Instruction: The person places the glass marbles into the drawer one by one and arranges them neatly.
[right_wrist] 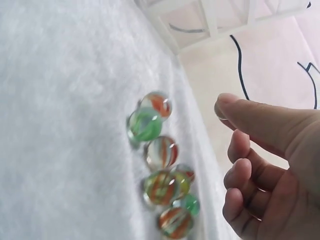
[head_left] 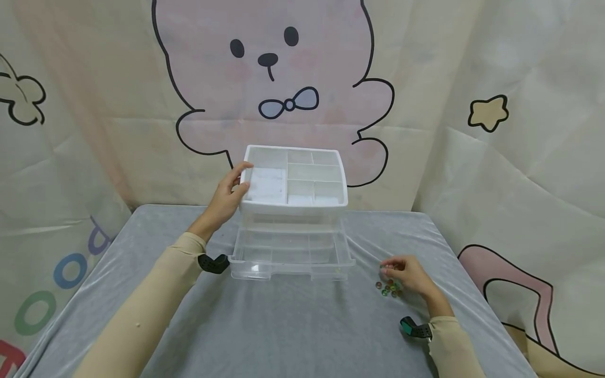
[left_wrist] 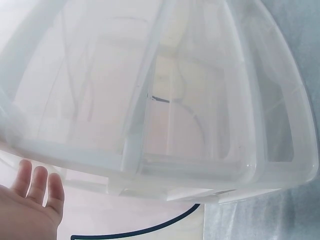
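A translucent plastic storage box with a white divided top tray (head_left: 268,184) stands on the table. Its clear lower drawer (head_left: 290,254) juts out toward me. My left hand (head_left: 228,191) grips the left side of the top tray, thumb on the near side; in the left wrist view its fingers (left_wrist: 37,187) lie along the box edge. To the right, several glass marbles (right_wrist: 162,187) with orange, green and yellow swirls lie in a cluster. Just above them my right hand (head_left: 410,273) pinches a marble (right_wrist: 218,111), mostly hidden behind the thumb tip.
A grey cloth (head_left: 283,325) covers the table. Printed fabric (head_left: 425,79) hangs behind and at both sides, close to the table's far edge. A black wrist band (head_left: 214,263) on my left arm is close to the drawer's left corner.
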Available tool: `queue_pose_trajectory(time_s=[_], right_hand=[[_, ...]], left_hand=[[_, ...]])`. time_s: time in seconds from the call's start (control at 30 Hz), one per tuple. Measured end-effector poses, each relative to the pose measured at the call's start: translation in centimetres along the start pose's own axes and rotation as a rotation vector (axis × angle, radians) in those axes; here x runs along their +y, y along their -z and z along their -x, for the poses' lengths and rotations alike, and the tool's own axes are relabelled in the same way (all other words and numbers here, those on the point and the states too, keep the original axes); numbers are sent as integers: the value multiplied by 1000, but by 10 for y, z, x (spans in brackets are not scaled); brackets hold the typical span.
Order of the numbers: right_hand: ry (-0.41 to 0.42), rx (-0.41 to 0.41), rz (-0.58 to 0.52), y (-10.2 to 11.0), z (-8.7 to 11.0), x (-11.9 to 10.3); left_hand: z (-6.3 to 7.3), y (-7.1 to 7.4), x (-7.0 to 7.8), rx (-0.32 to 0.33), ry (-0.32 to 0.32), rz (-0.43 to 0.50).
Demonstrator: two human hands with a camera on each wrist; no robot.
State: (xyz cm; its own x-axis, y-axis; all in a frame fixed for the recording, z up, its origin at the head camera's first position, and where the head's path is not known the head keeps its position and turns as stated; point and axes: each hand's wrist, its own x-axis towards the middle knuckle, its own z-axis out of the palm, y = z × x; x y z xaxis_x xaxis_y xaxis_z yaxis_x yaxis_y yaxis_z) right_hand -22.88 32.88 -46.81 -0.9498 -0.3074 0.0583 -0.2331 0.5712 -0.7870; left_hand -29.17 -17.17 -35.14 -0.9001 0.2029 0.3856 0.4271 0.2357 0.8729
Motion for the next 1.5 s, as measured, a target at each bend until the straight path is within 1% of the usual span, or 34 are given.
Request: queue_pose_trajectory(time_s=[0.13,0.47,0.67,0.9,1.17,1.4,1.5], right_hand=[[36,43,11,0,0,-8],[67,73,12,2,2,-21],[112,104,38,3,5,-29],[148,145,25,7,9,-42],[188,163,8,9,12,-51],[191,143,13,10,13,-66],[212,138,4,10,12,-73]], left_hand=[[-1,0,1,4,-2,5],[0,0,2,5,-10,4],[3,0,2,5,2,14],[3,-1,3,8,5,6],[2,-2,2,-3,0,17],[2,-2,2,-8,13,15],[2,-2,2,-5,12,13]])
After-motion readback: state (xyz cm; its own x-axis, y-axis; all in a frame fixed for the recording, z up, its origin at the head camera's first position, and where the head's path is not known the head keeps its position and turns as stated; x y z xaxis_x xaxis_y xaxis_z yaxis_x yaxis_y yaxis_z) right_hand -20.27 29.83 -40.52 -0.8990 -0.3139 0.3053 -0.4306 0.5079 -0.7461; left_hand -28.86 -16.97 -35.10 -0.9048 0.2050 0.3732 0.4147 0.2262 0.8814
